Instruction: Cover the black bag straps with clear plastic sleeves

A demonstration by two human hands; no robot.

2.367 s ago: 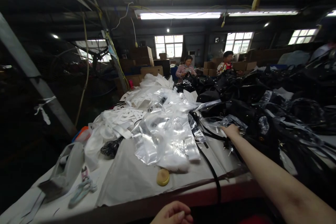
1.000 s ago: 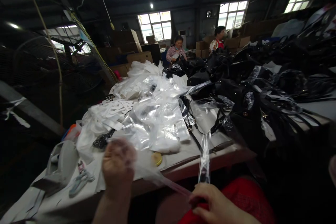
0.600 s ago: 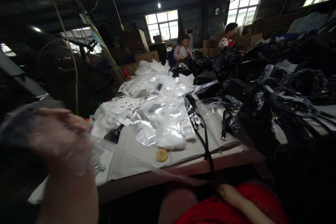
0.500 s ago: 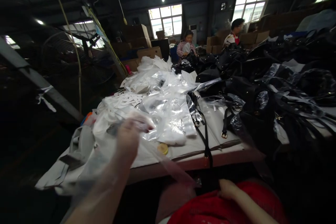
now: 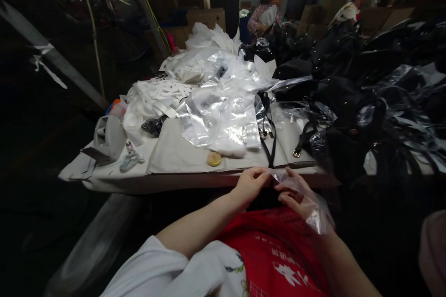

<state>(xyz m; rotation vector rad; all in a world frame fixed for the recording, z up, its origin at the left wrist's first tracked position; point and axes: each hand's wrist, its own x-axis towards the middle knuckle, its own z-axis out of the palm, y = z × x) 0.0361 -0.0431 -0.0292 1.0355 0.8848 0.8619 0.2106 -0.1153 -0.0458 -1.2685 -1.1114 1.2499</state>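
My left hand and my right hand meet just below the near table edge, both pinching a clear plastic bag. The bag drapes over my right hand and wrist. A black strap runs off the table edge right above my hands. A heap of clear plastic bags lies on the table in front of me.
Black bags in plastic pile up on the right. A tape dispenser, small snips and a round yellow disc lie near the front edge. White strips sit at left. Two people work at the far end.
My left hand, which was waving a clear bag up at the left, has come down to meet my right hand at the table edge. The camera has tilted down.
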